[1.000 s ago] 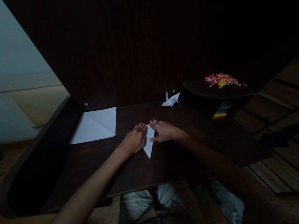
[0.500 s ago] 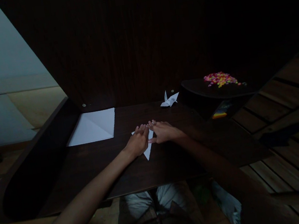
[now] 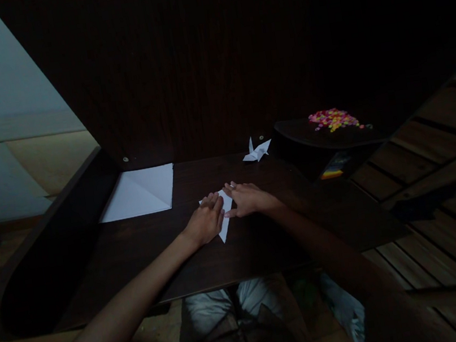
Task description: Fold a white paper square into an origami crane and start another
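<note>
A small piece of folded white paper (image 3: 225,230) lies on the dark table under both my hands, its pointed end toward me. My left hand (image 3: 206,220) rests on its left part, fingers bent a little and laid flat against the paper. At the upper right edge, my right hand (image 3: 246,198) touches it with fingers stretched out and the thumb apart. The hands cover much of the paper, so its full outline is hidden. Beyond them, near the back panel, stands a white origami crane (image 3: 256,150).
Creased white paper sheets (image 3: 141,192) lie at the back left of the dark wooden table (image 3: 139,264). On a raised corner shelf (image 3: 299,130) at the right is a heap of small colourful pieces (image 3: 335,119). A tall dark panel (image 3: 178,64) rises behind.
My left hand has slid slightly left and down, so more of the paper's upper part shows between the hands. My right hand stays nearly in place. The whole view has shifted a little.
</note>
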Action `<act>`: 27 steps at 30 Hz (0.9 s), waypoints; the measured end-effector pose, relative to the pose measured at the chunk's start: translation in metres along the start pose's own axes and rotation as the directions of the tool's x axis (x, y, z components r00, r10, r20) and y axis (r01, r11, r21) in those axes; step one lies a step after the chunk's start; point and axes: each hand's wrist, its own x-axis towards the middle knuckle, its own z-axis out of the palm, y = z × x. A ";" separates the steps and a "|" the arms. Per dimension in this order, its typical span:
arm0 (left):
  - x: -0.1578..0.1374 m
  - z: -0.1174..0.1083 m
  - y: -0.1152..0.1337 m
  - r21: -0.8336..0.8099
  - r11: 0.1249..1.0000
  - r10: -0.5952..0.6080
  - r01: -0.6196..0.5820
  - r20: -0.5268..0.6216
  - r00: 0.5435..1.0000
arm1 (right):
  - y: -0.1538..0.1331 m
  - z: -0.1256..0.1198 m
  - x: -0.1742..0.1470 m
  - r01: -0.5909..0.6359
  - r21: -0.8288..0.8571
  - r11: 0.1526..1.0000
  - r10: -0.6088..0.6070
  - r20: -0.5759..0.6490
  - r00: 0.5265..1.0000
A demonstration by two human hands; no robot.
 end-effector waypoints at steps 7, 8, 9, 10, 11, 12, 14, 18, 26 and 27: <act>-0.022 -0.010 -0.004 -0.025 0.999 0.032 -0.031 0.044 0.999 | 0.004 0.000 0.002 0.001 0.036 0.999 -0.001 0.007 1.000; -0.024 -0.010 -0.004 -0.021 0.999 0.030 -0.028 0.055 0.998 | 0.005 0.000 0.002 -0.005 0.040 0.999 0.005 0.011 1.000; -0.025 -0.011 -0.003 -0.011 1.000 0.020 -0.019 0.065 0.998 | 0.005 0.000 0.002 -0.010 0.044 0.999 0.009 0.013 1.000; -0.026 -0.011 -0.002 0.002 1.000 0.003 -0.003 0.074 0.997 | 0.005 0.001 0.003 -0.013 0.048 0.999 0.012 0.013 1.000; -0.027 -0.011 -0.002 0.016 1.000 -0.017 0.016 0.083 0.996 | 0.006 0.001 0.003 -0.012 0.050 0.999 0.011 0.008 1.000; -0.027 -0.012 -0.001 0.030 0.999 -0.037 0.035 0.092 0.995 | 0.006 0.001 0.003 -0.007 0.050 0.999 0.007 0.001 1.000; -0.027 -0.014 0.002 0.055 0.997 -0.066 0.060 0.112 0.991 | 0.006 0.001 0.003 0.000 0.043 0.999 0.000 -0.003 1.000; -0.026 -0.019 0.006 0.089 0.993 -0.090 0.079 0.133 0.987 | 0.004 -0.001 0.001 -0.021 0.033 0.999 0.020 0.028 0.999; -0.030 -0.019 0.009 0.113 0.981 -0.170 0.156 0.130 0.977 | 0.001 -0.004 -0.001 -0.019 0.022 1.000 0.019 0.039 0.999; -0.031 -0.019 0.009 0.110 0.981 -0.173 0.159 0.130 0.976 | 0.000 -0.004 -0.002 -0.017 0.020 1.000 0.016 0.039 0.999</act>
